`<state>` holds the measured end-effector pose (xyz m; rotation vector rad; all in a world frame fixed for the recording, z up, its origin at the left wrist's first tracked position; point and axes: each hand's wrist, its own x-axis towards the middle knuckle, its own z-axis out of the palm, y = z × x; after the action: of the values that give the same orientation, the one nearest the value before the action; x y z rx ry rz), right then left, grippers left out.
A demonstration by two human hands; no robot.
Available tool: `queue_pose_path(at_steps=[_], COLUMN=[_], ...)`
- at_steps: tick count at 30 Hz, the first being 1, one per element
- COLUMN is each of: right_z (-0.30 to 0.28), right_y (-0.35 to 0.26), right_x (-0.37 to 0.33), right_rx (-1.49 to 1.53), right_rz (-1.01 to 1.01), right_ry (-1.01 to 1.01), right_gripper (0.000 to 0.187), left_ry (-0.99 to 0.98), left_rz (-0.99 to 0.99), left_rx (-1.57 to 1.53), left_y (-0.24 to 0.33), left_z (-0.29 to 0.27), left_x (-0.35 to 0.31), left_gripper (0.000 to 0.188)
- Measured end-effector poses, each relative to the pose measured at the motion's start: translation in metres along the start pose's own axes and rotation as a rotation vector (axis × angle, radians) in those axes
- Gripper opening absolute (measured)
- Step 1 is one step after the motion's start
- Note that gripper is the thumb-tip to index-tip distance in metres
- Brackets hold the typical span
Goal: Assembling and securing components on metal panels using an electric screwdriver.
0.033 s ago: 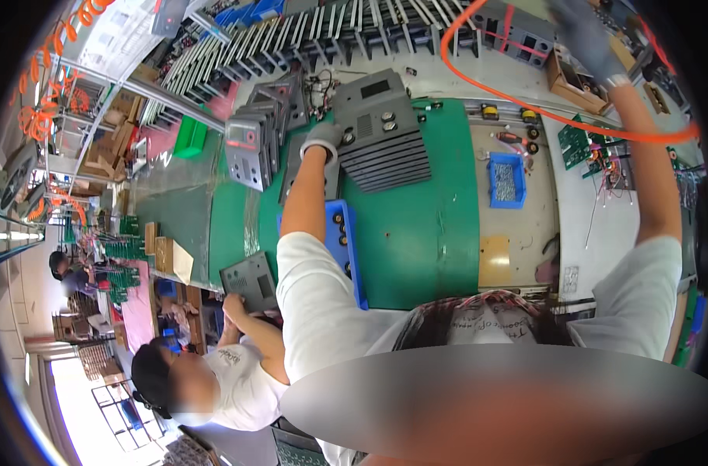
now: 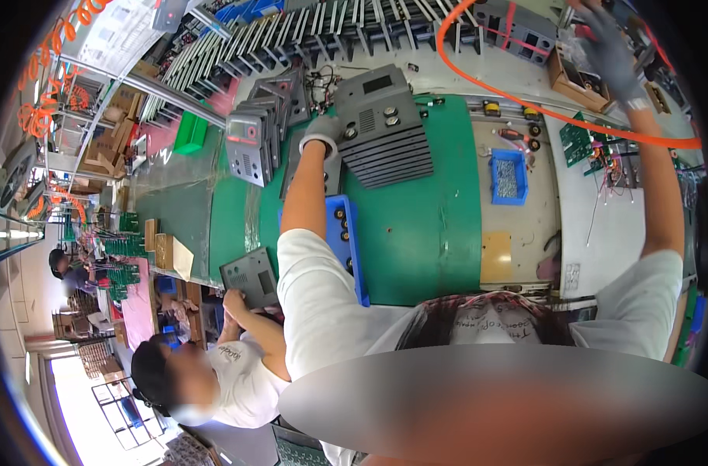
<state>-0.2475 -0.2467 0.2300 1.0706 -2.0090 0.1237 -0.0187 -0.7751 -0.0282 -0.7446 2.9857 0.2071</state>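
My left hand [image 2: 321, 132], in a grey glove, is against the left edge of a stack of dark grey panels [image 2: 385, 128]. Its fingers are mostly hidden, so I cannot tell how they are closed. The top panel has a rectangular window, slots and round silver parts. Stretched far to the right, my gloved right hand [image 2: 609, 58] has its fingers extended above a cardboard box [image 2: 571, 89]. I see no object held in it. More grey panels [image 2: 249, 147] lean together left of the stack. Below my left hand is a blue tray [image 2: 357, 256] with round parts.
A blue bin of small metal parts [image 2: 508, 179] sits right of the green mat [image 2: 424, 248]. An orange hose [image 2: 517, 97] arcs below my right hand. Circuit boards [image 2: 575, 144] lie at the right. At the left, a co-worker's hands [image 2: 233, 304] touch a grey panel [image 2: 249, 278].
My right hand has shifted slightly right and down, and its fingers look sharper. My left hand stays at the stack.
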Motion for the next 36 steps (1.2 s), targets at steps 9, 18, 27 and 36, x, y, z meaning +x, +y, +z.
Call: queue_pose_path(at_steps=[9, 18, 27, 36], right_z=[-0.192, -0.345, -0.436, -0.397], right_y=[0.05, -0.122, -0.103, 0.018], right_x=[-0.443, -0.574, -0.724, -0.842], right_rx=[0.482, -0.119, -0.233, -0.045], right_rz=[1.304, 1.6, 2.134, 2.009], right_ry=[-0.195, -0.354, -0.196, -0.312], right_gripper=[0.039, 0.034, 0.029, 0.025], left_ry=[0.036, 0.166, 0.204, -0.448], left_rz=[0.261, 0.249, 0.704, 1.672], left_rx=[-0.032, 0.008, -0.22, -0.49], left_y=[0.04, 0.06, 0.334, 0.783], left_z=[-0.052, -0.047, 0.024, 0.151], left_x=[-0.059, -0.071, -0.212, -0.481], left_gripper=[0.035, 0.037, 0.022, 0.01])
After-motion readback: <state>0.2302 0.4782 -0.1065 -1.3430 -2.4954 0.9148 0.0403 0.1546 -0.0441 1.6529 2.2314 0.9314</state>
